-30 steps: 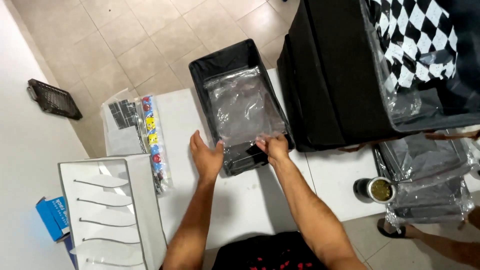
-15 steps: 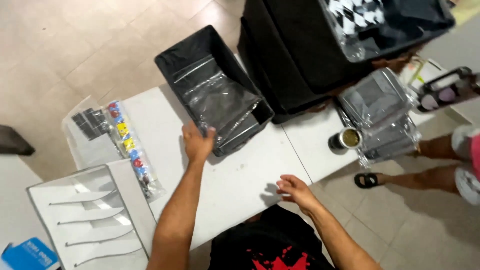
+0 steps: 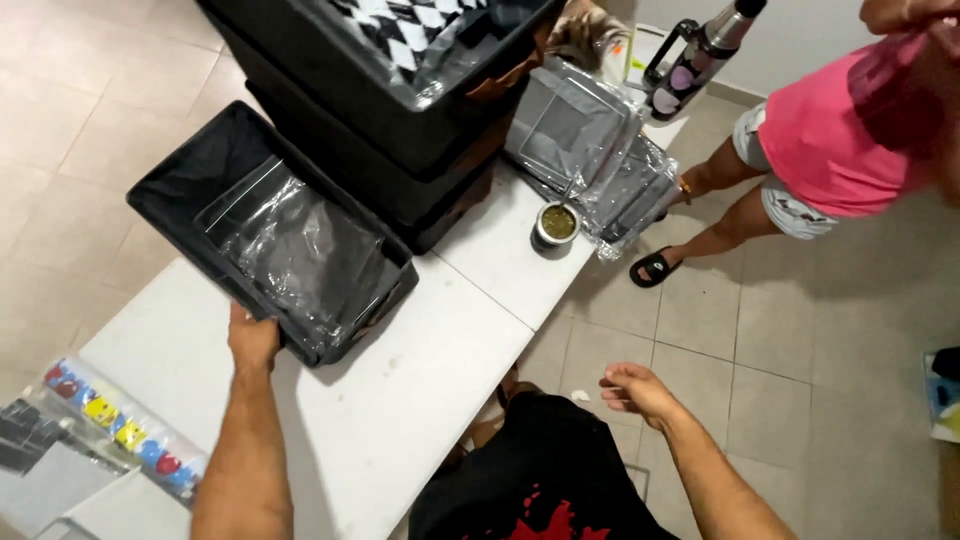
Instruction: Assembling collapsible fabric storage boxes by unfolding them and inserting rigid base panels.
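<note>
Left hand [image 3: 252, 338] gripping black fabric bin [image 3: 270, 232], clear plastic-wrapped packet [image 3: 300, 255] inside.

Black bins, white table, beige floor

The fabric bin [image 3: 270, 235] is black with a clear glossy liner; far stacked bins [image 3: 400, 110] are black, one holding black-and-white checks [image 3: 400, 25]. The table [image 3: 400, 400] is white, the packet [image 3: 120, 435] near left multicoloured, the shirt [image 3: 830, 130] far right pink.

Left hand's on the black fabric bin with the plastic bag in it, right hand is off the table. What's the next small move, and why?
Probably bring the right hand back to the bin's near right corner. Only the left hand touches the bin, at its near edge, while the right hangs open over the floor beside the table. The clear plastic bag lies loose inside, so two hands would likely steady it better.
</note>
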